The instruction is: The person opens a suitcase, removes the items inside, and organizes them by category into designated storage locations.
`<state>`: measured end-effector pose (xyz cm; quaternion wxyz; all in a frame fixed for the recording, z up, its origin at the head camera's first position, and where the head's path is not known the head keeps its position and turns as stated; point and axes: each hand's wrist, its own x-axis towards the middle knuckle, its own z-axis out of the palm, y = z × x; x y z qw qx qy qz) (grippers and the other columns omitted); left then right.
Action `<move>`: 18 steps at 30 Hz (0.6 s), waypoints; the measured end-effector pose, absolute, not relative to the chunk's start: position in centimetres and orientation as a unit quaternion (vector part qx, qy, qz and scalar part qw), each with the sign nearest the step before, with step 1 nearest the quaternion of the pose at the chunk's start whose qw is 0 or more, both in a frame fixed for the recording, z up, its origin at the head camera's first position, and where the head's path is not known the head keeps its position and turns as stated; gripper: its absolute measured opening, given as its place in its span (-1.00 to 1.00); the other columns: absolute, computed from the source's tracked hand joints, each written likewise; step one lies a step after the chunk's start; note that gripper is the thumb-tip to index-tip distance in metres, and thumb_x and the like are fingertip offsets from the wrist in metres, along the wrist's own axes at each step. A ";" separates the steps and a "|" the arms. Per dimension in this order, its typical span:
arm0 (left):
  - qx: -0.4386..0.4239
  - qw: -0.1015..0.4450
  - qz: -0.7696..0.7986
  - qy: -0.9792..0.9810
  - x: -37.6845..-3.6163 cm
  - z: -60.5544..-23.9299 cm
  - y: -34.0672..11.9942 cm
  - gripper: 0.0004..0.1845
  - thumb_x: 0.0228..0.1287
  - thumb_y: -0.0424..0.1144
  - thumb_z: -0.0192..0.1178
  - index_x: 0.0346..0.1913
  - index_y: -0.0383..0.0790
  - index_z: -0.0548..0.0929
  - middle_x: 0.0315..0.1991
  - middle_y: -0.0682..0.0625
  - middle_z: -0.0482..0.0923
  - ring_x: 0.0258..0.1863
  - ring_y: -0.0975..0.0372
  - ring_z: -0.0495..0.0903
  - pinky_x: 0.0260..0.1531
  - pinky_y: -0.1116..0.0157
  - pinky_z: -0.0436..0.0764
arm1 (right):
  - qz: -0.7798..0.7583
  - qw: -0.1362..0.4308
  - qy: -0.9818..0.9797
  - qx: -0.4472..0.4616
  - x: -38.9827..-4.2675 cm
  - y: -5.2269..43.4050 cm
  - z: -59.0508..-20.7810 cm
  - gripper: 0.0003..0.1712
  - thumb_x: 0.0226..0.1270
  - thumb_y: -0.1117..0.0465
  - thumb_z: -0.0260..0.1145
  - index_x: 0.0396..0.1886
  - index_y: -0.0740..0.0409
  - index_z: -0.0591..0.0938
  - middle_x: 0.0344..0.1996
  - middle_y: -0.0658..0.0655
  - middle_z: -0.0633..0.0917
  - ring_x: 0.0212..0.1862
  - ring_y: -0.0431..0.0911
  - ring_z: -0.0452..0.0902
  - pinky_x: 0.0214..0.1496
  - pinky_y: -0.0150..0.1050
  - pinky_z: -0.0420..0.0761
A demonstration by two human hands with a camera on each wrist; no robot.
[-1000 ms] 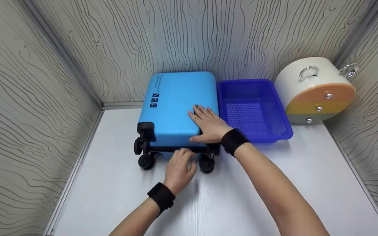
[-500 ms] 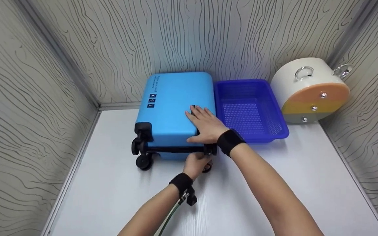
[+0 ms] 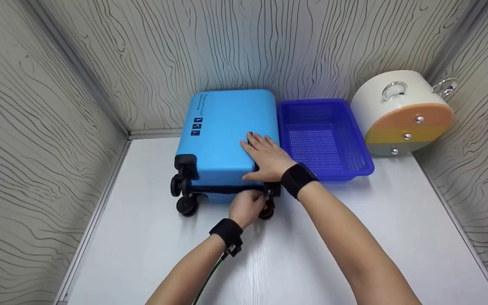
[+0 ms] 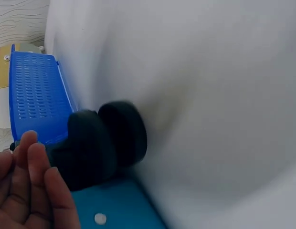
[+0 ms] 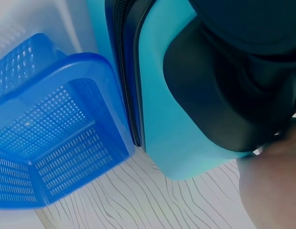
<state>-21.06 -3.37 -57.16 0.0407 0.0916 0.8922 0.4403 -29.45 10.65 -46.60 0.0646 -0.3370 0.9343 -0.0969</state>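
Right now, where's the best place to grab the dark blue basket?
Probably take the basket by its rim at the near right corner, from the front: it flares out uncovered there, while the suitcase crowds the left side and the wall stands behind.

Left to right on table (image 3: 151,254): suitcase (image 3: 227,127), basket (image 3: 317,146), box (image 3: 398,112)

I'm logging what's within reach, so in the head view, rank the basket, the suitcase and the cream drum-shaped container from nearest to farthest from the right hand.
1. Suitcase: directly under the right hand, which rests on it.
2. Basket: just to the hand's right.
3. Cream drum-shaped container: far right, beyond the basket.
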 end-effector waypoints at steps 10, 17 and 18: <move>0.106 -0.006 0.380 0.919 -20.5 -57.8 -6.2 -0.66 0.53 -0.06 0.15 -0.31 -0.11 0.84 -0.62 0.23 0.56 -0.65 0.35 0.44 -0.55 0.30 0.45 | -0.100 0.063 0.933 -0.341 -29.4 10.6 -46.6 0.22 0.34 -0.38 0.31 0.69 0.06 -0.10 0.65 0.22 -0.17 0.64 0.09 -0.34 0.61 0.01 -0.35; 0.088 -0.031 0.365 0.926 -20.2 -58.5 -9.3 -0.73 0.54 -0.08 0.16 -0.11 -0.07 0.85 -0.50 0.26 0.68 -0.56 0.40 0.58 -0.47 0.27 0.58 | -0.111 0.060 0.930 -0.346 -29.7 10.7 -47.1 0.22 0.34 -0.39 0.29 0.69 0.06 -0.11 0.65 0.22 -0.19 0.64 0.10 -0.37 0.60 0.05 -0.37; 0.083 -0.035 0.365 0.927 -20.1 -58.6 -9.7 -0.73 0.53 -0.08 0.17 -0.11 -0.07 0.85 -0.50 0.25 0.68 -0.56 0.39 0.58 -0.48 0.27 0.58 | -0.110 0.060 0.930 -0.345 -29.7 10.8 -47.1 0.22 0.34 -0.39 0.28 0.69 0.06 -0.12 0.65 0.22 -0.19 0.64 0.10 -0.38 0.60 0.04 -0.37</move>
